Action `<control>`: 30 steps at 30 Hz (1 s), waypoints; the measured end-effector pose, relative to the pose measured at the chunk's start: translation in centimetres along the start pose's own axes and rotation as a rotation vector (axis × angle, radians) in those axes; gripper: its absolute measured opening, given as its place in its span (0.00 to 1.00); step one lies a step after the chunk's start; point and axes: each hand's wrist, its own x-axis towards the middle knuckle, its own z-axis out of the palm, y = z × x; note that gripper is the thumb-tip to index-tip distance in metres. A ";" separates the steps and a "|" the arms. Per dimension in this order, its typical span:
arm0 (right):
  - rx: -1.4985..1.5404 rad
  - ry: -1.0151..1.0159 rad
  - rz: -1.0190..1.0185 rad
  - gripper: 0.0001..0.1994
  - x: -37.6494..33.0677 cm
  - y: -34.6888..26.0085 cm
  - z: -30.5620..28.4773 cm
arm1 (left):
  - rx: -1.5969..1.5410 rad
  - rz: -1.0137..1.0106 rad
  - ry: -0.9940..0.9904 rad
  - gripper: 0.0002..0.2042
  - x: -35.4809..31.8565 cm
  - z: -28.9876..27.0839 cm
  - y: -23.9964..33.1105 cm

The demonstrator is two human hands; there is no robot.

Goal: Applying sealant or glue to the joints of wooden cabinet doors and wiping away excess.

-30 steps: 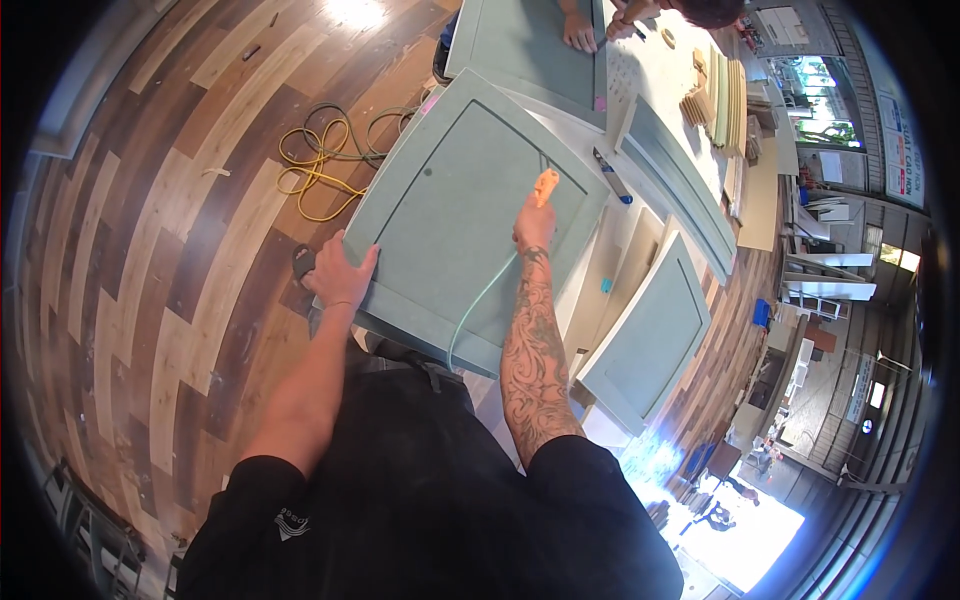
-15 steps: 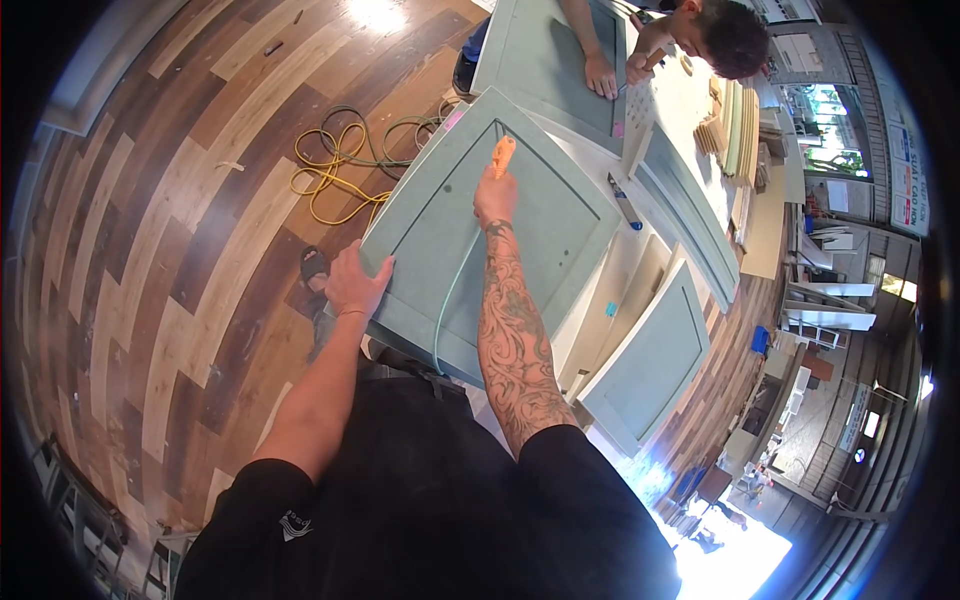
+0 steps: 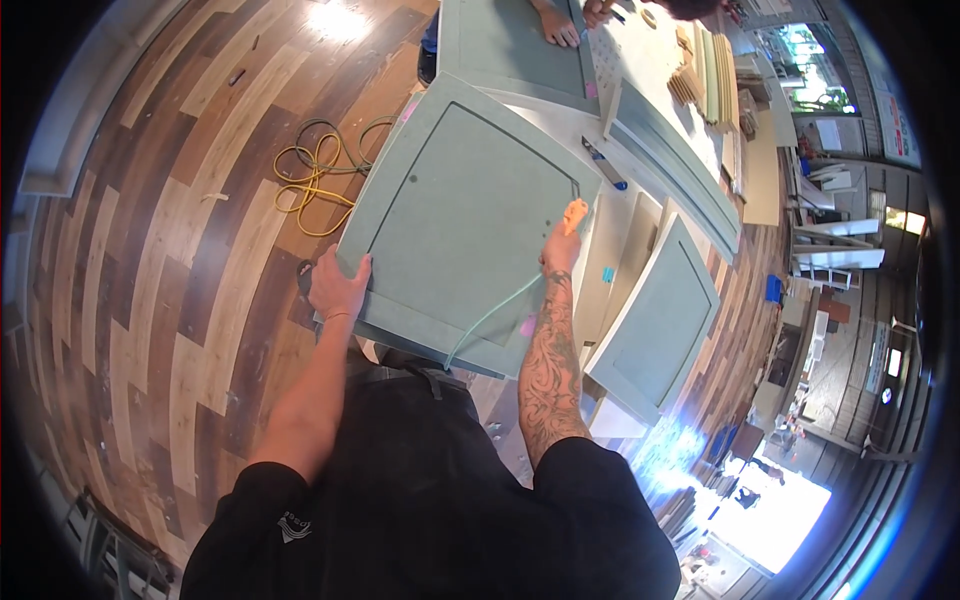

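Observation:
A grey-green cabinet door [image 3: 450, 210] with a recessed groove around its face lies in front of me. My left hand [image 3: 338, 285] is on its left edge, thumb over the face and fingers around the side. Closed around an orange air blow gun [image 3: 574, 216], my right hand [image 3: 560, 250] is over the door's right side, with the nozzle pointing away toward the groove's far right corner. From the gun a thin green hose [image 3: 485, 318] runs back across the door toward my waist. A pink sticker [image 3: 528, 325] shows near the door's near right corner.
Another person's hand [image 3: 560, 28] rests on a second grey-green door [image 3: 510, 45] at the far side. A blue-ended knife [image 3: 606, 165] lies on the white surface right of my door. Another green door [image 3: 660, 310] leans at the right. Yellow cable [image 3: 313, 180] coils on the floor.
My right hand has moved right and nearer with the blow gun, from the groove's far left corner to its right side. My left hand still holds the door's left edge.

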 end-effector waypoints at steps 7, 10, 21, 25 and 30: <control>-0.213 0.032 0.059 0.20 0.5 0.7 0.3 | 0.029 -0.024 -0.011 0.33 0.5 0.5 0.0; -0.229 0.151 -0.131 0.20 3.4 4.5 -1.6 | 0.017 0.002 -0.036 0.33 0.8 0.8 2.3; -0.610 -0.361 0.096 0.23 -7.9 -0.1 -9.3 | 0.056 -0.009 -0.032 0.31 7.7 4.6 1.4; -0.800 -0.710 0.157 0.22 -11.5 -3.7 -10.6 | 0.085 -0.016 -0.020 0.32 9.3 5.6 -0.1; 0.057 -0.716 -0.032 0.18 -14.9 -7.1 -6.8 | -0.209 -0.005 -0.193 0.37 10.2 5.3 -1.8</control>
